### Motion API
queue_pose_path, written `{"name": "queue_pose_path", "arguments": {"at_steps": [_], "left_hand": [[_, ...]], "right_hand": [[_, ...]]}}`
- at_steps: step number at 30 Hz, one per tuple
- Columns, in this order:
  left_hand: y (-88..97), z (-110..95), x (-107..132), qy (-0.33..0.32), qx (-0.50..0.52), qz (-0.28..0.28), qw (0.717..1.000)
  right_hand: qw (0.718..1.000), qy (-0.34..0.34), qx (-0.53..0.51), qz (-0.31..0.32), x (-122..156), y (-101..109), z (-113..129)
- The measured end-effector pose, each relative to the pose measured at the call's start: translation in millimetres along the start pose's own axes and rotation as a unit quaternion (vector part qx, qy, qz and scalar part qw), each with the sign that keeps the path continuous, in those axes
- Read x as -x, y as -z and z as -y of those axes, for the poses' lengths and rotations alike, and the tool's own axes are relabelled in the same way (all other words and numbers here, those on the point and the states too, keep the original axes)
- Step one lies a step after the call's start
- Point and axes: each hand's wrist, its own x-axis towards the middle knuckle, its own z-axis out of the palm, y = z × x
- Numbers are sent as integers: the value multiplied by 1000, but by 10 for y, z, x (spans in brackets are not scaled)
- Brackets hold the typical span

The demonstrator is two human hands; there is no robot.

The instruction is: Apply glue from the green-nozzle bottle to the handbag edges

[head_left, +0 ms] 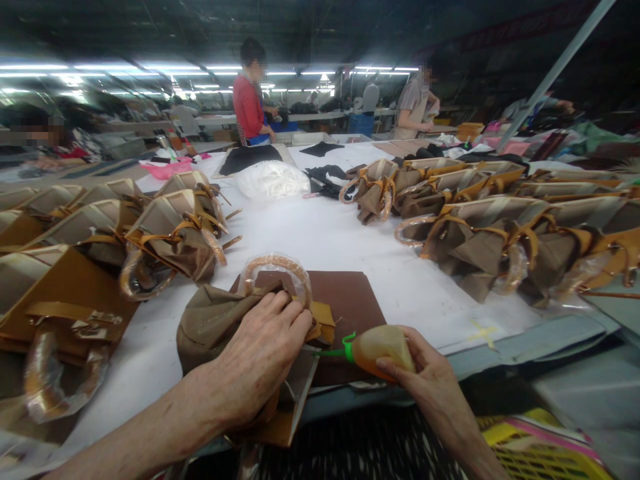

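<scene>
An olive-brown handbag point(207, 323) with tan trim lies at the table's front edge, partly over a dark brown board point(357, 307). My left hand point(273, 340) is closed on the bag's fabric near its plastic-wrapped handle point(277, 263). In my right hand point(425, 367) is a squeeze bottle point(383, 350) of amber liquid with a green nozzle. It is tilted onto its side, and the nozzle tip points left at the bag's opened edge, close to my left wrist. Whether the tip touches the bag I cannot tell. My left fingertips are partly hidden in the fabric.
Rows of similar handbags stand on the left point(165, 230) and on the right point(480, 247). A white plastic bundle point(273, 180) and a pink tray point(167, 168) lie farther back. At lower right is a yellow basket point(540, 450). Other people work in the background.
</scene>
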Motion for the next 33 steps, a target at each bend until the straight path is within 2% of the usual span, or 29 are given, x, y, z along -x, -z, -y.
{"name": "queue_pose_path", "arguments": {"at_steps": [7, 15, 19, 25, 33], "left_hand": [[-12, -39, 12, -7, -4, 21, 1000], [16, -65, -1, -12, 4, 33, 999], [-20, -60, -2, -10, -3, 19, 1000], [13, -69, -5, -15, -1, 28, 999], [-20, -56, -5, -18, 15, 19, 1000]], "right_hand": [[1000, -16, 15, 20, 94, 9, -35], [997, -64, -35, 30, 216, 9, 58], [999, -34, 7, 17, 179, 4, -10], [998, 9, 63, -25, 53, -39, -69], [991, 25, 114, -70, 48, -63, -133]]}}
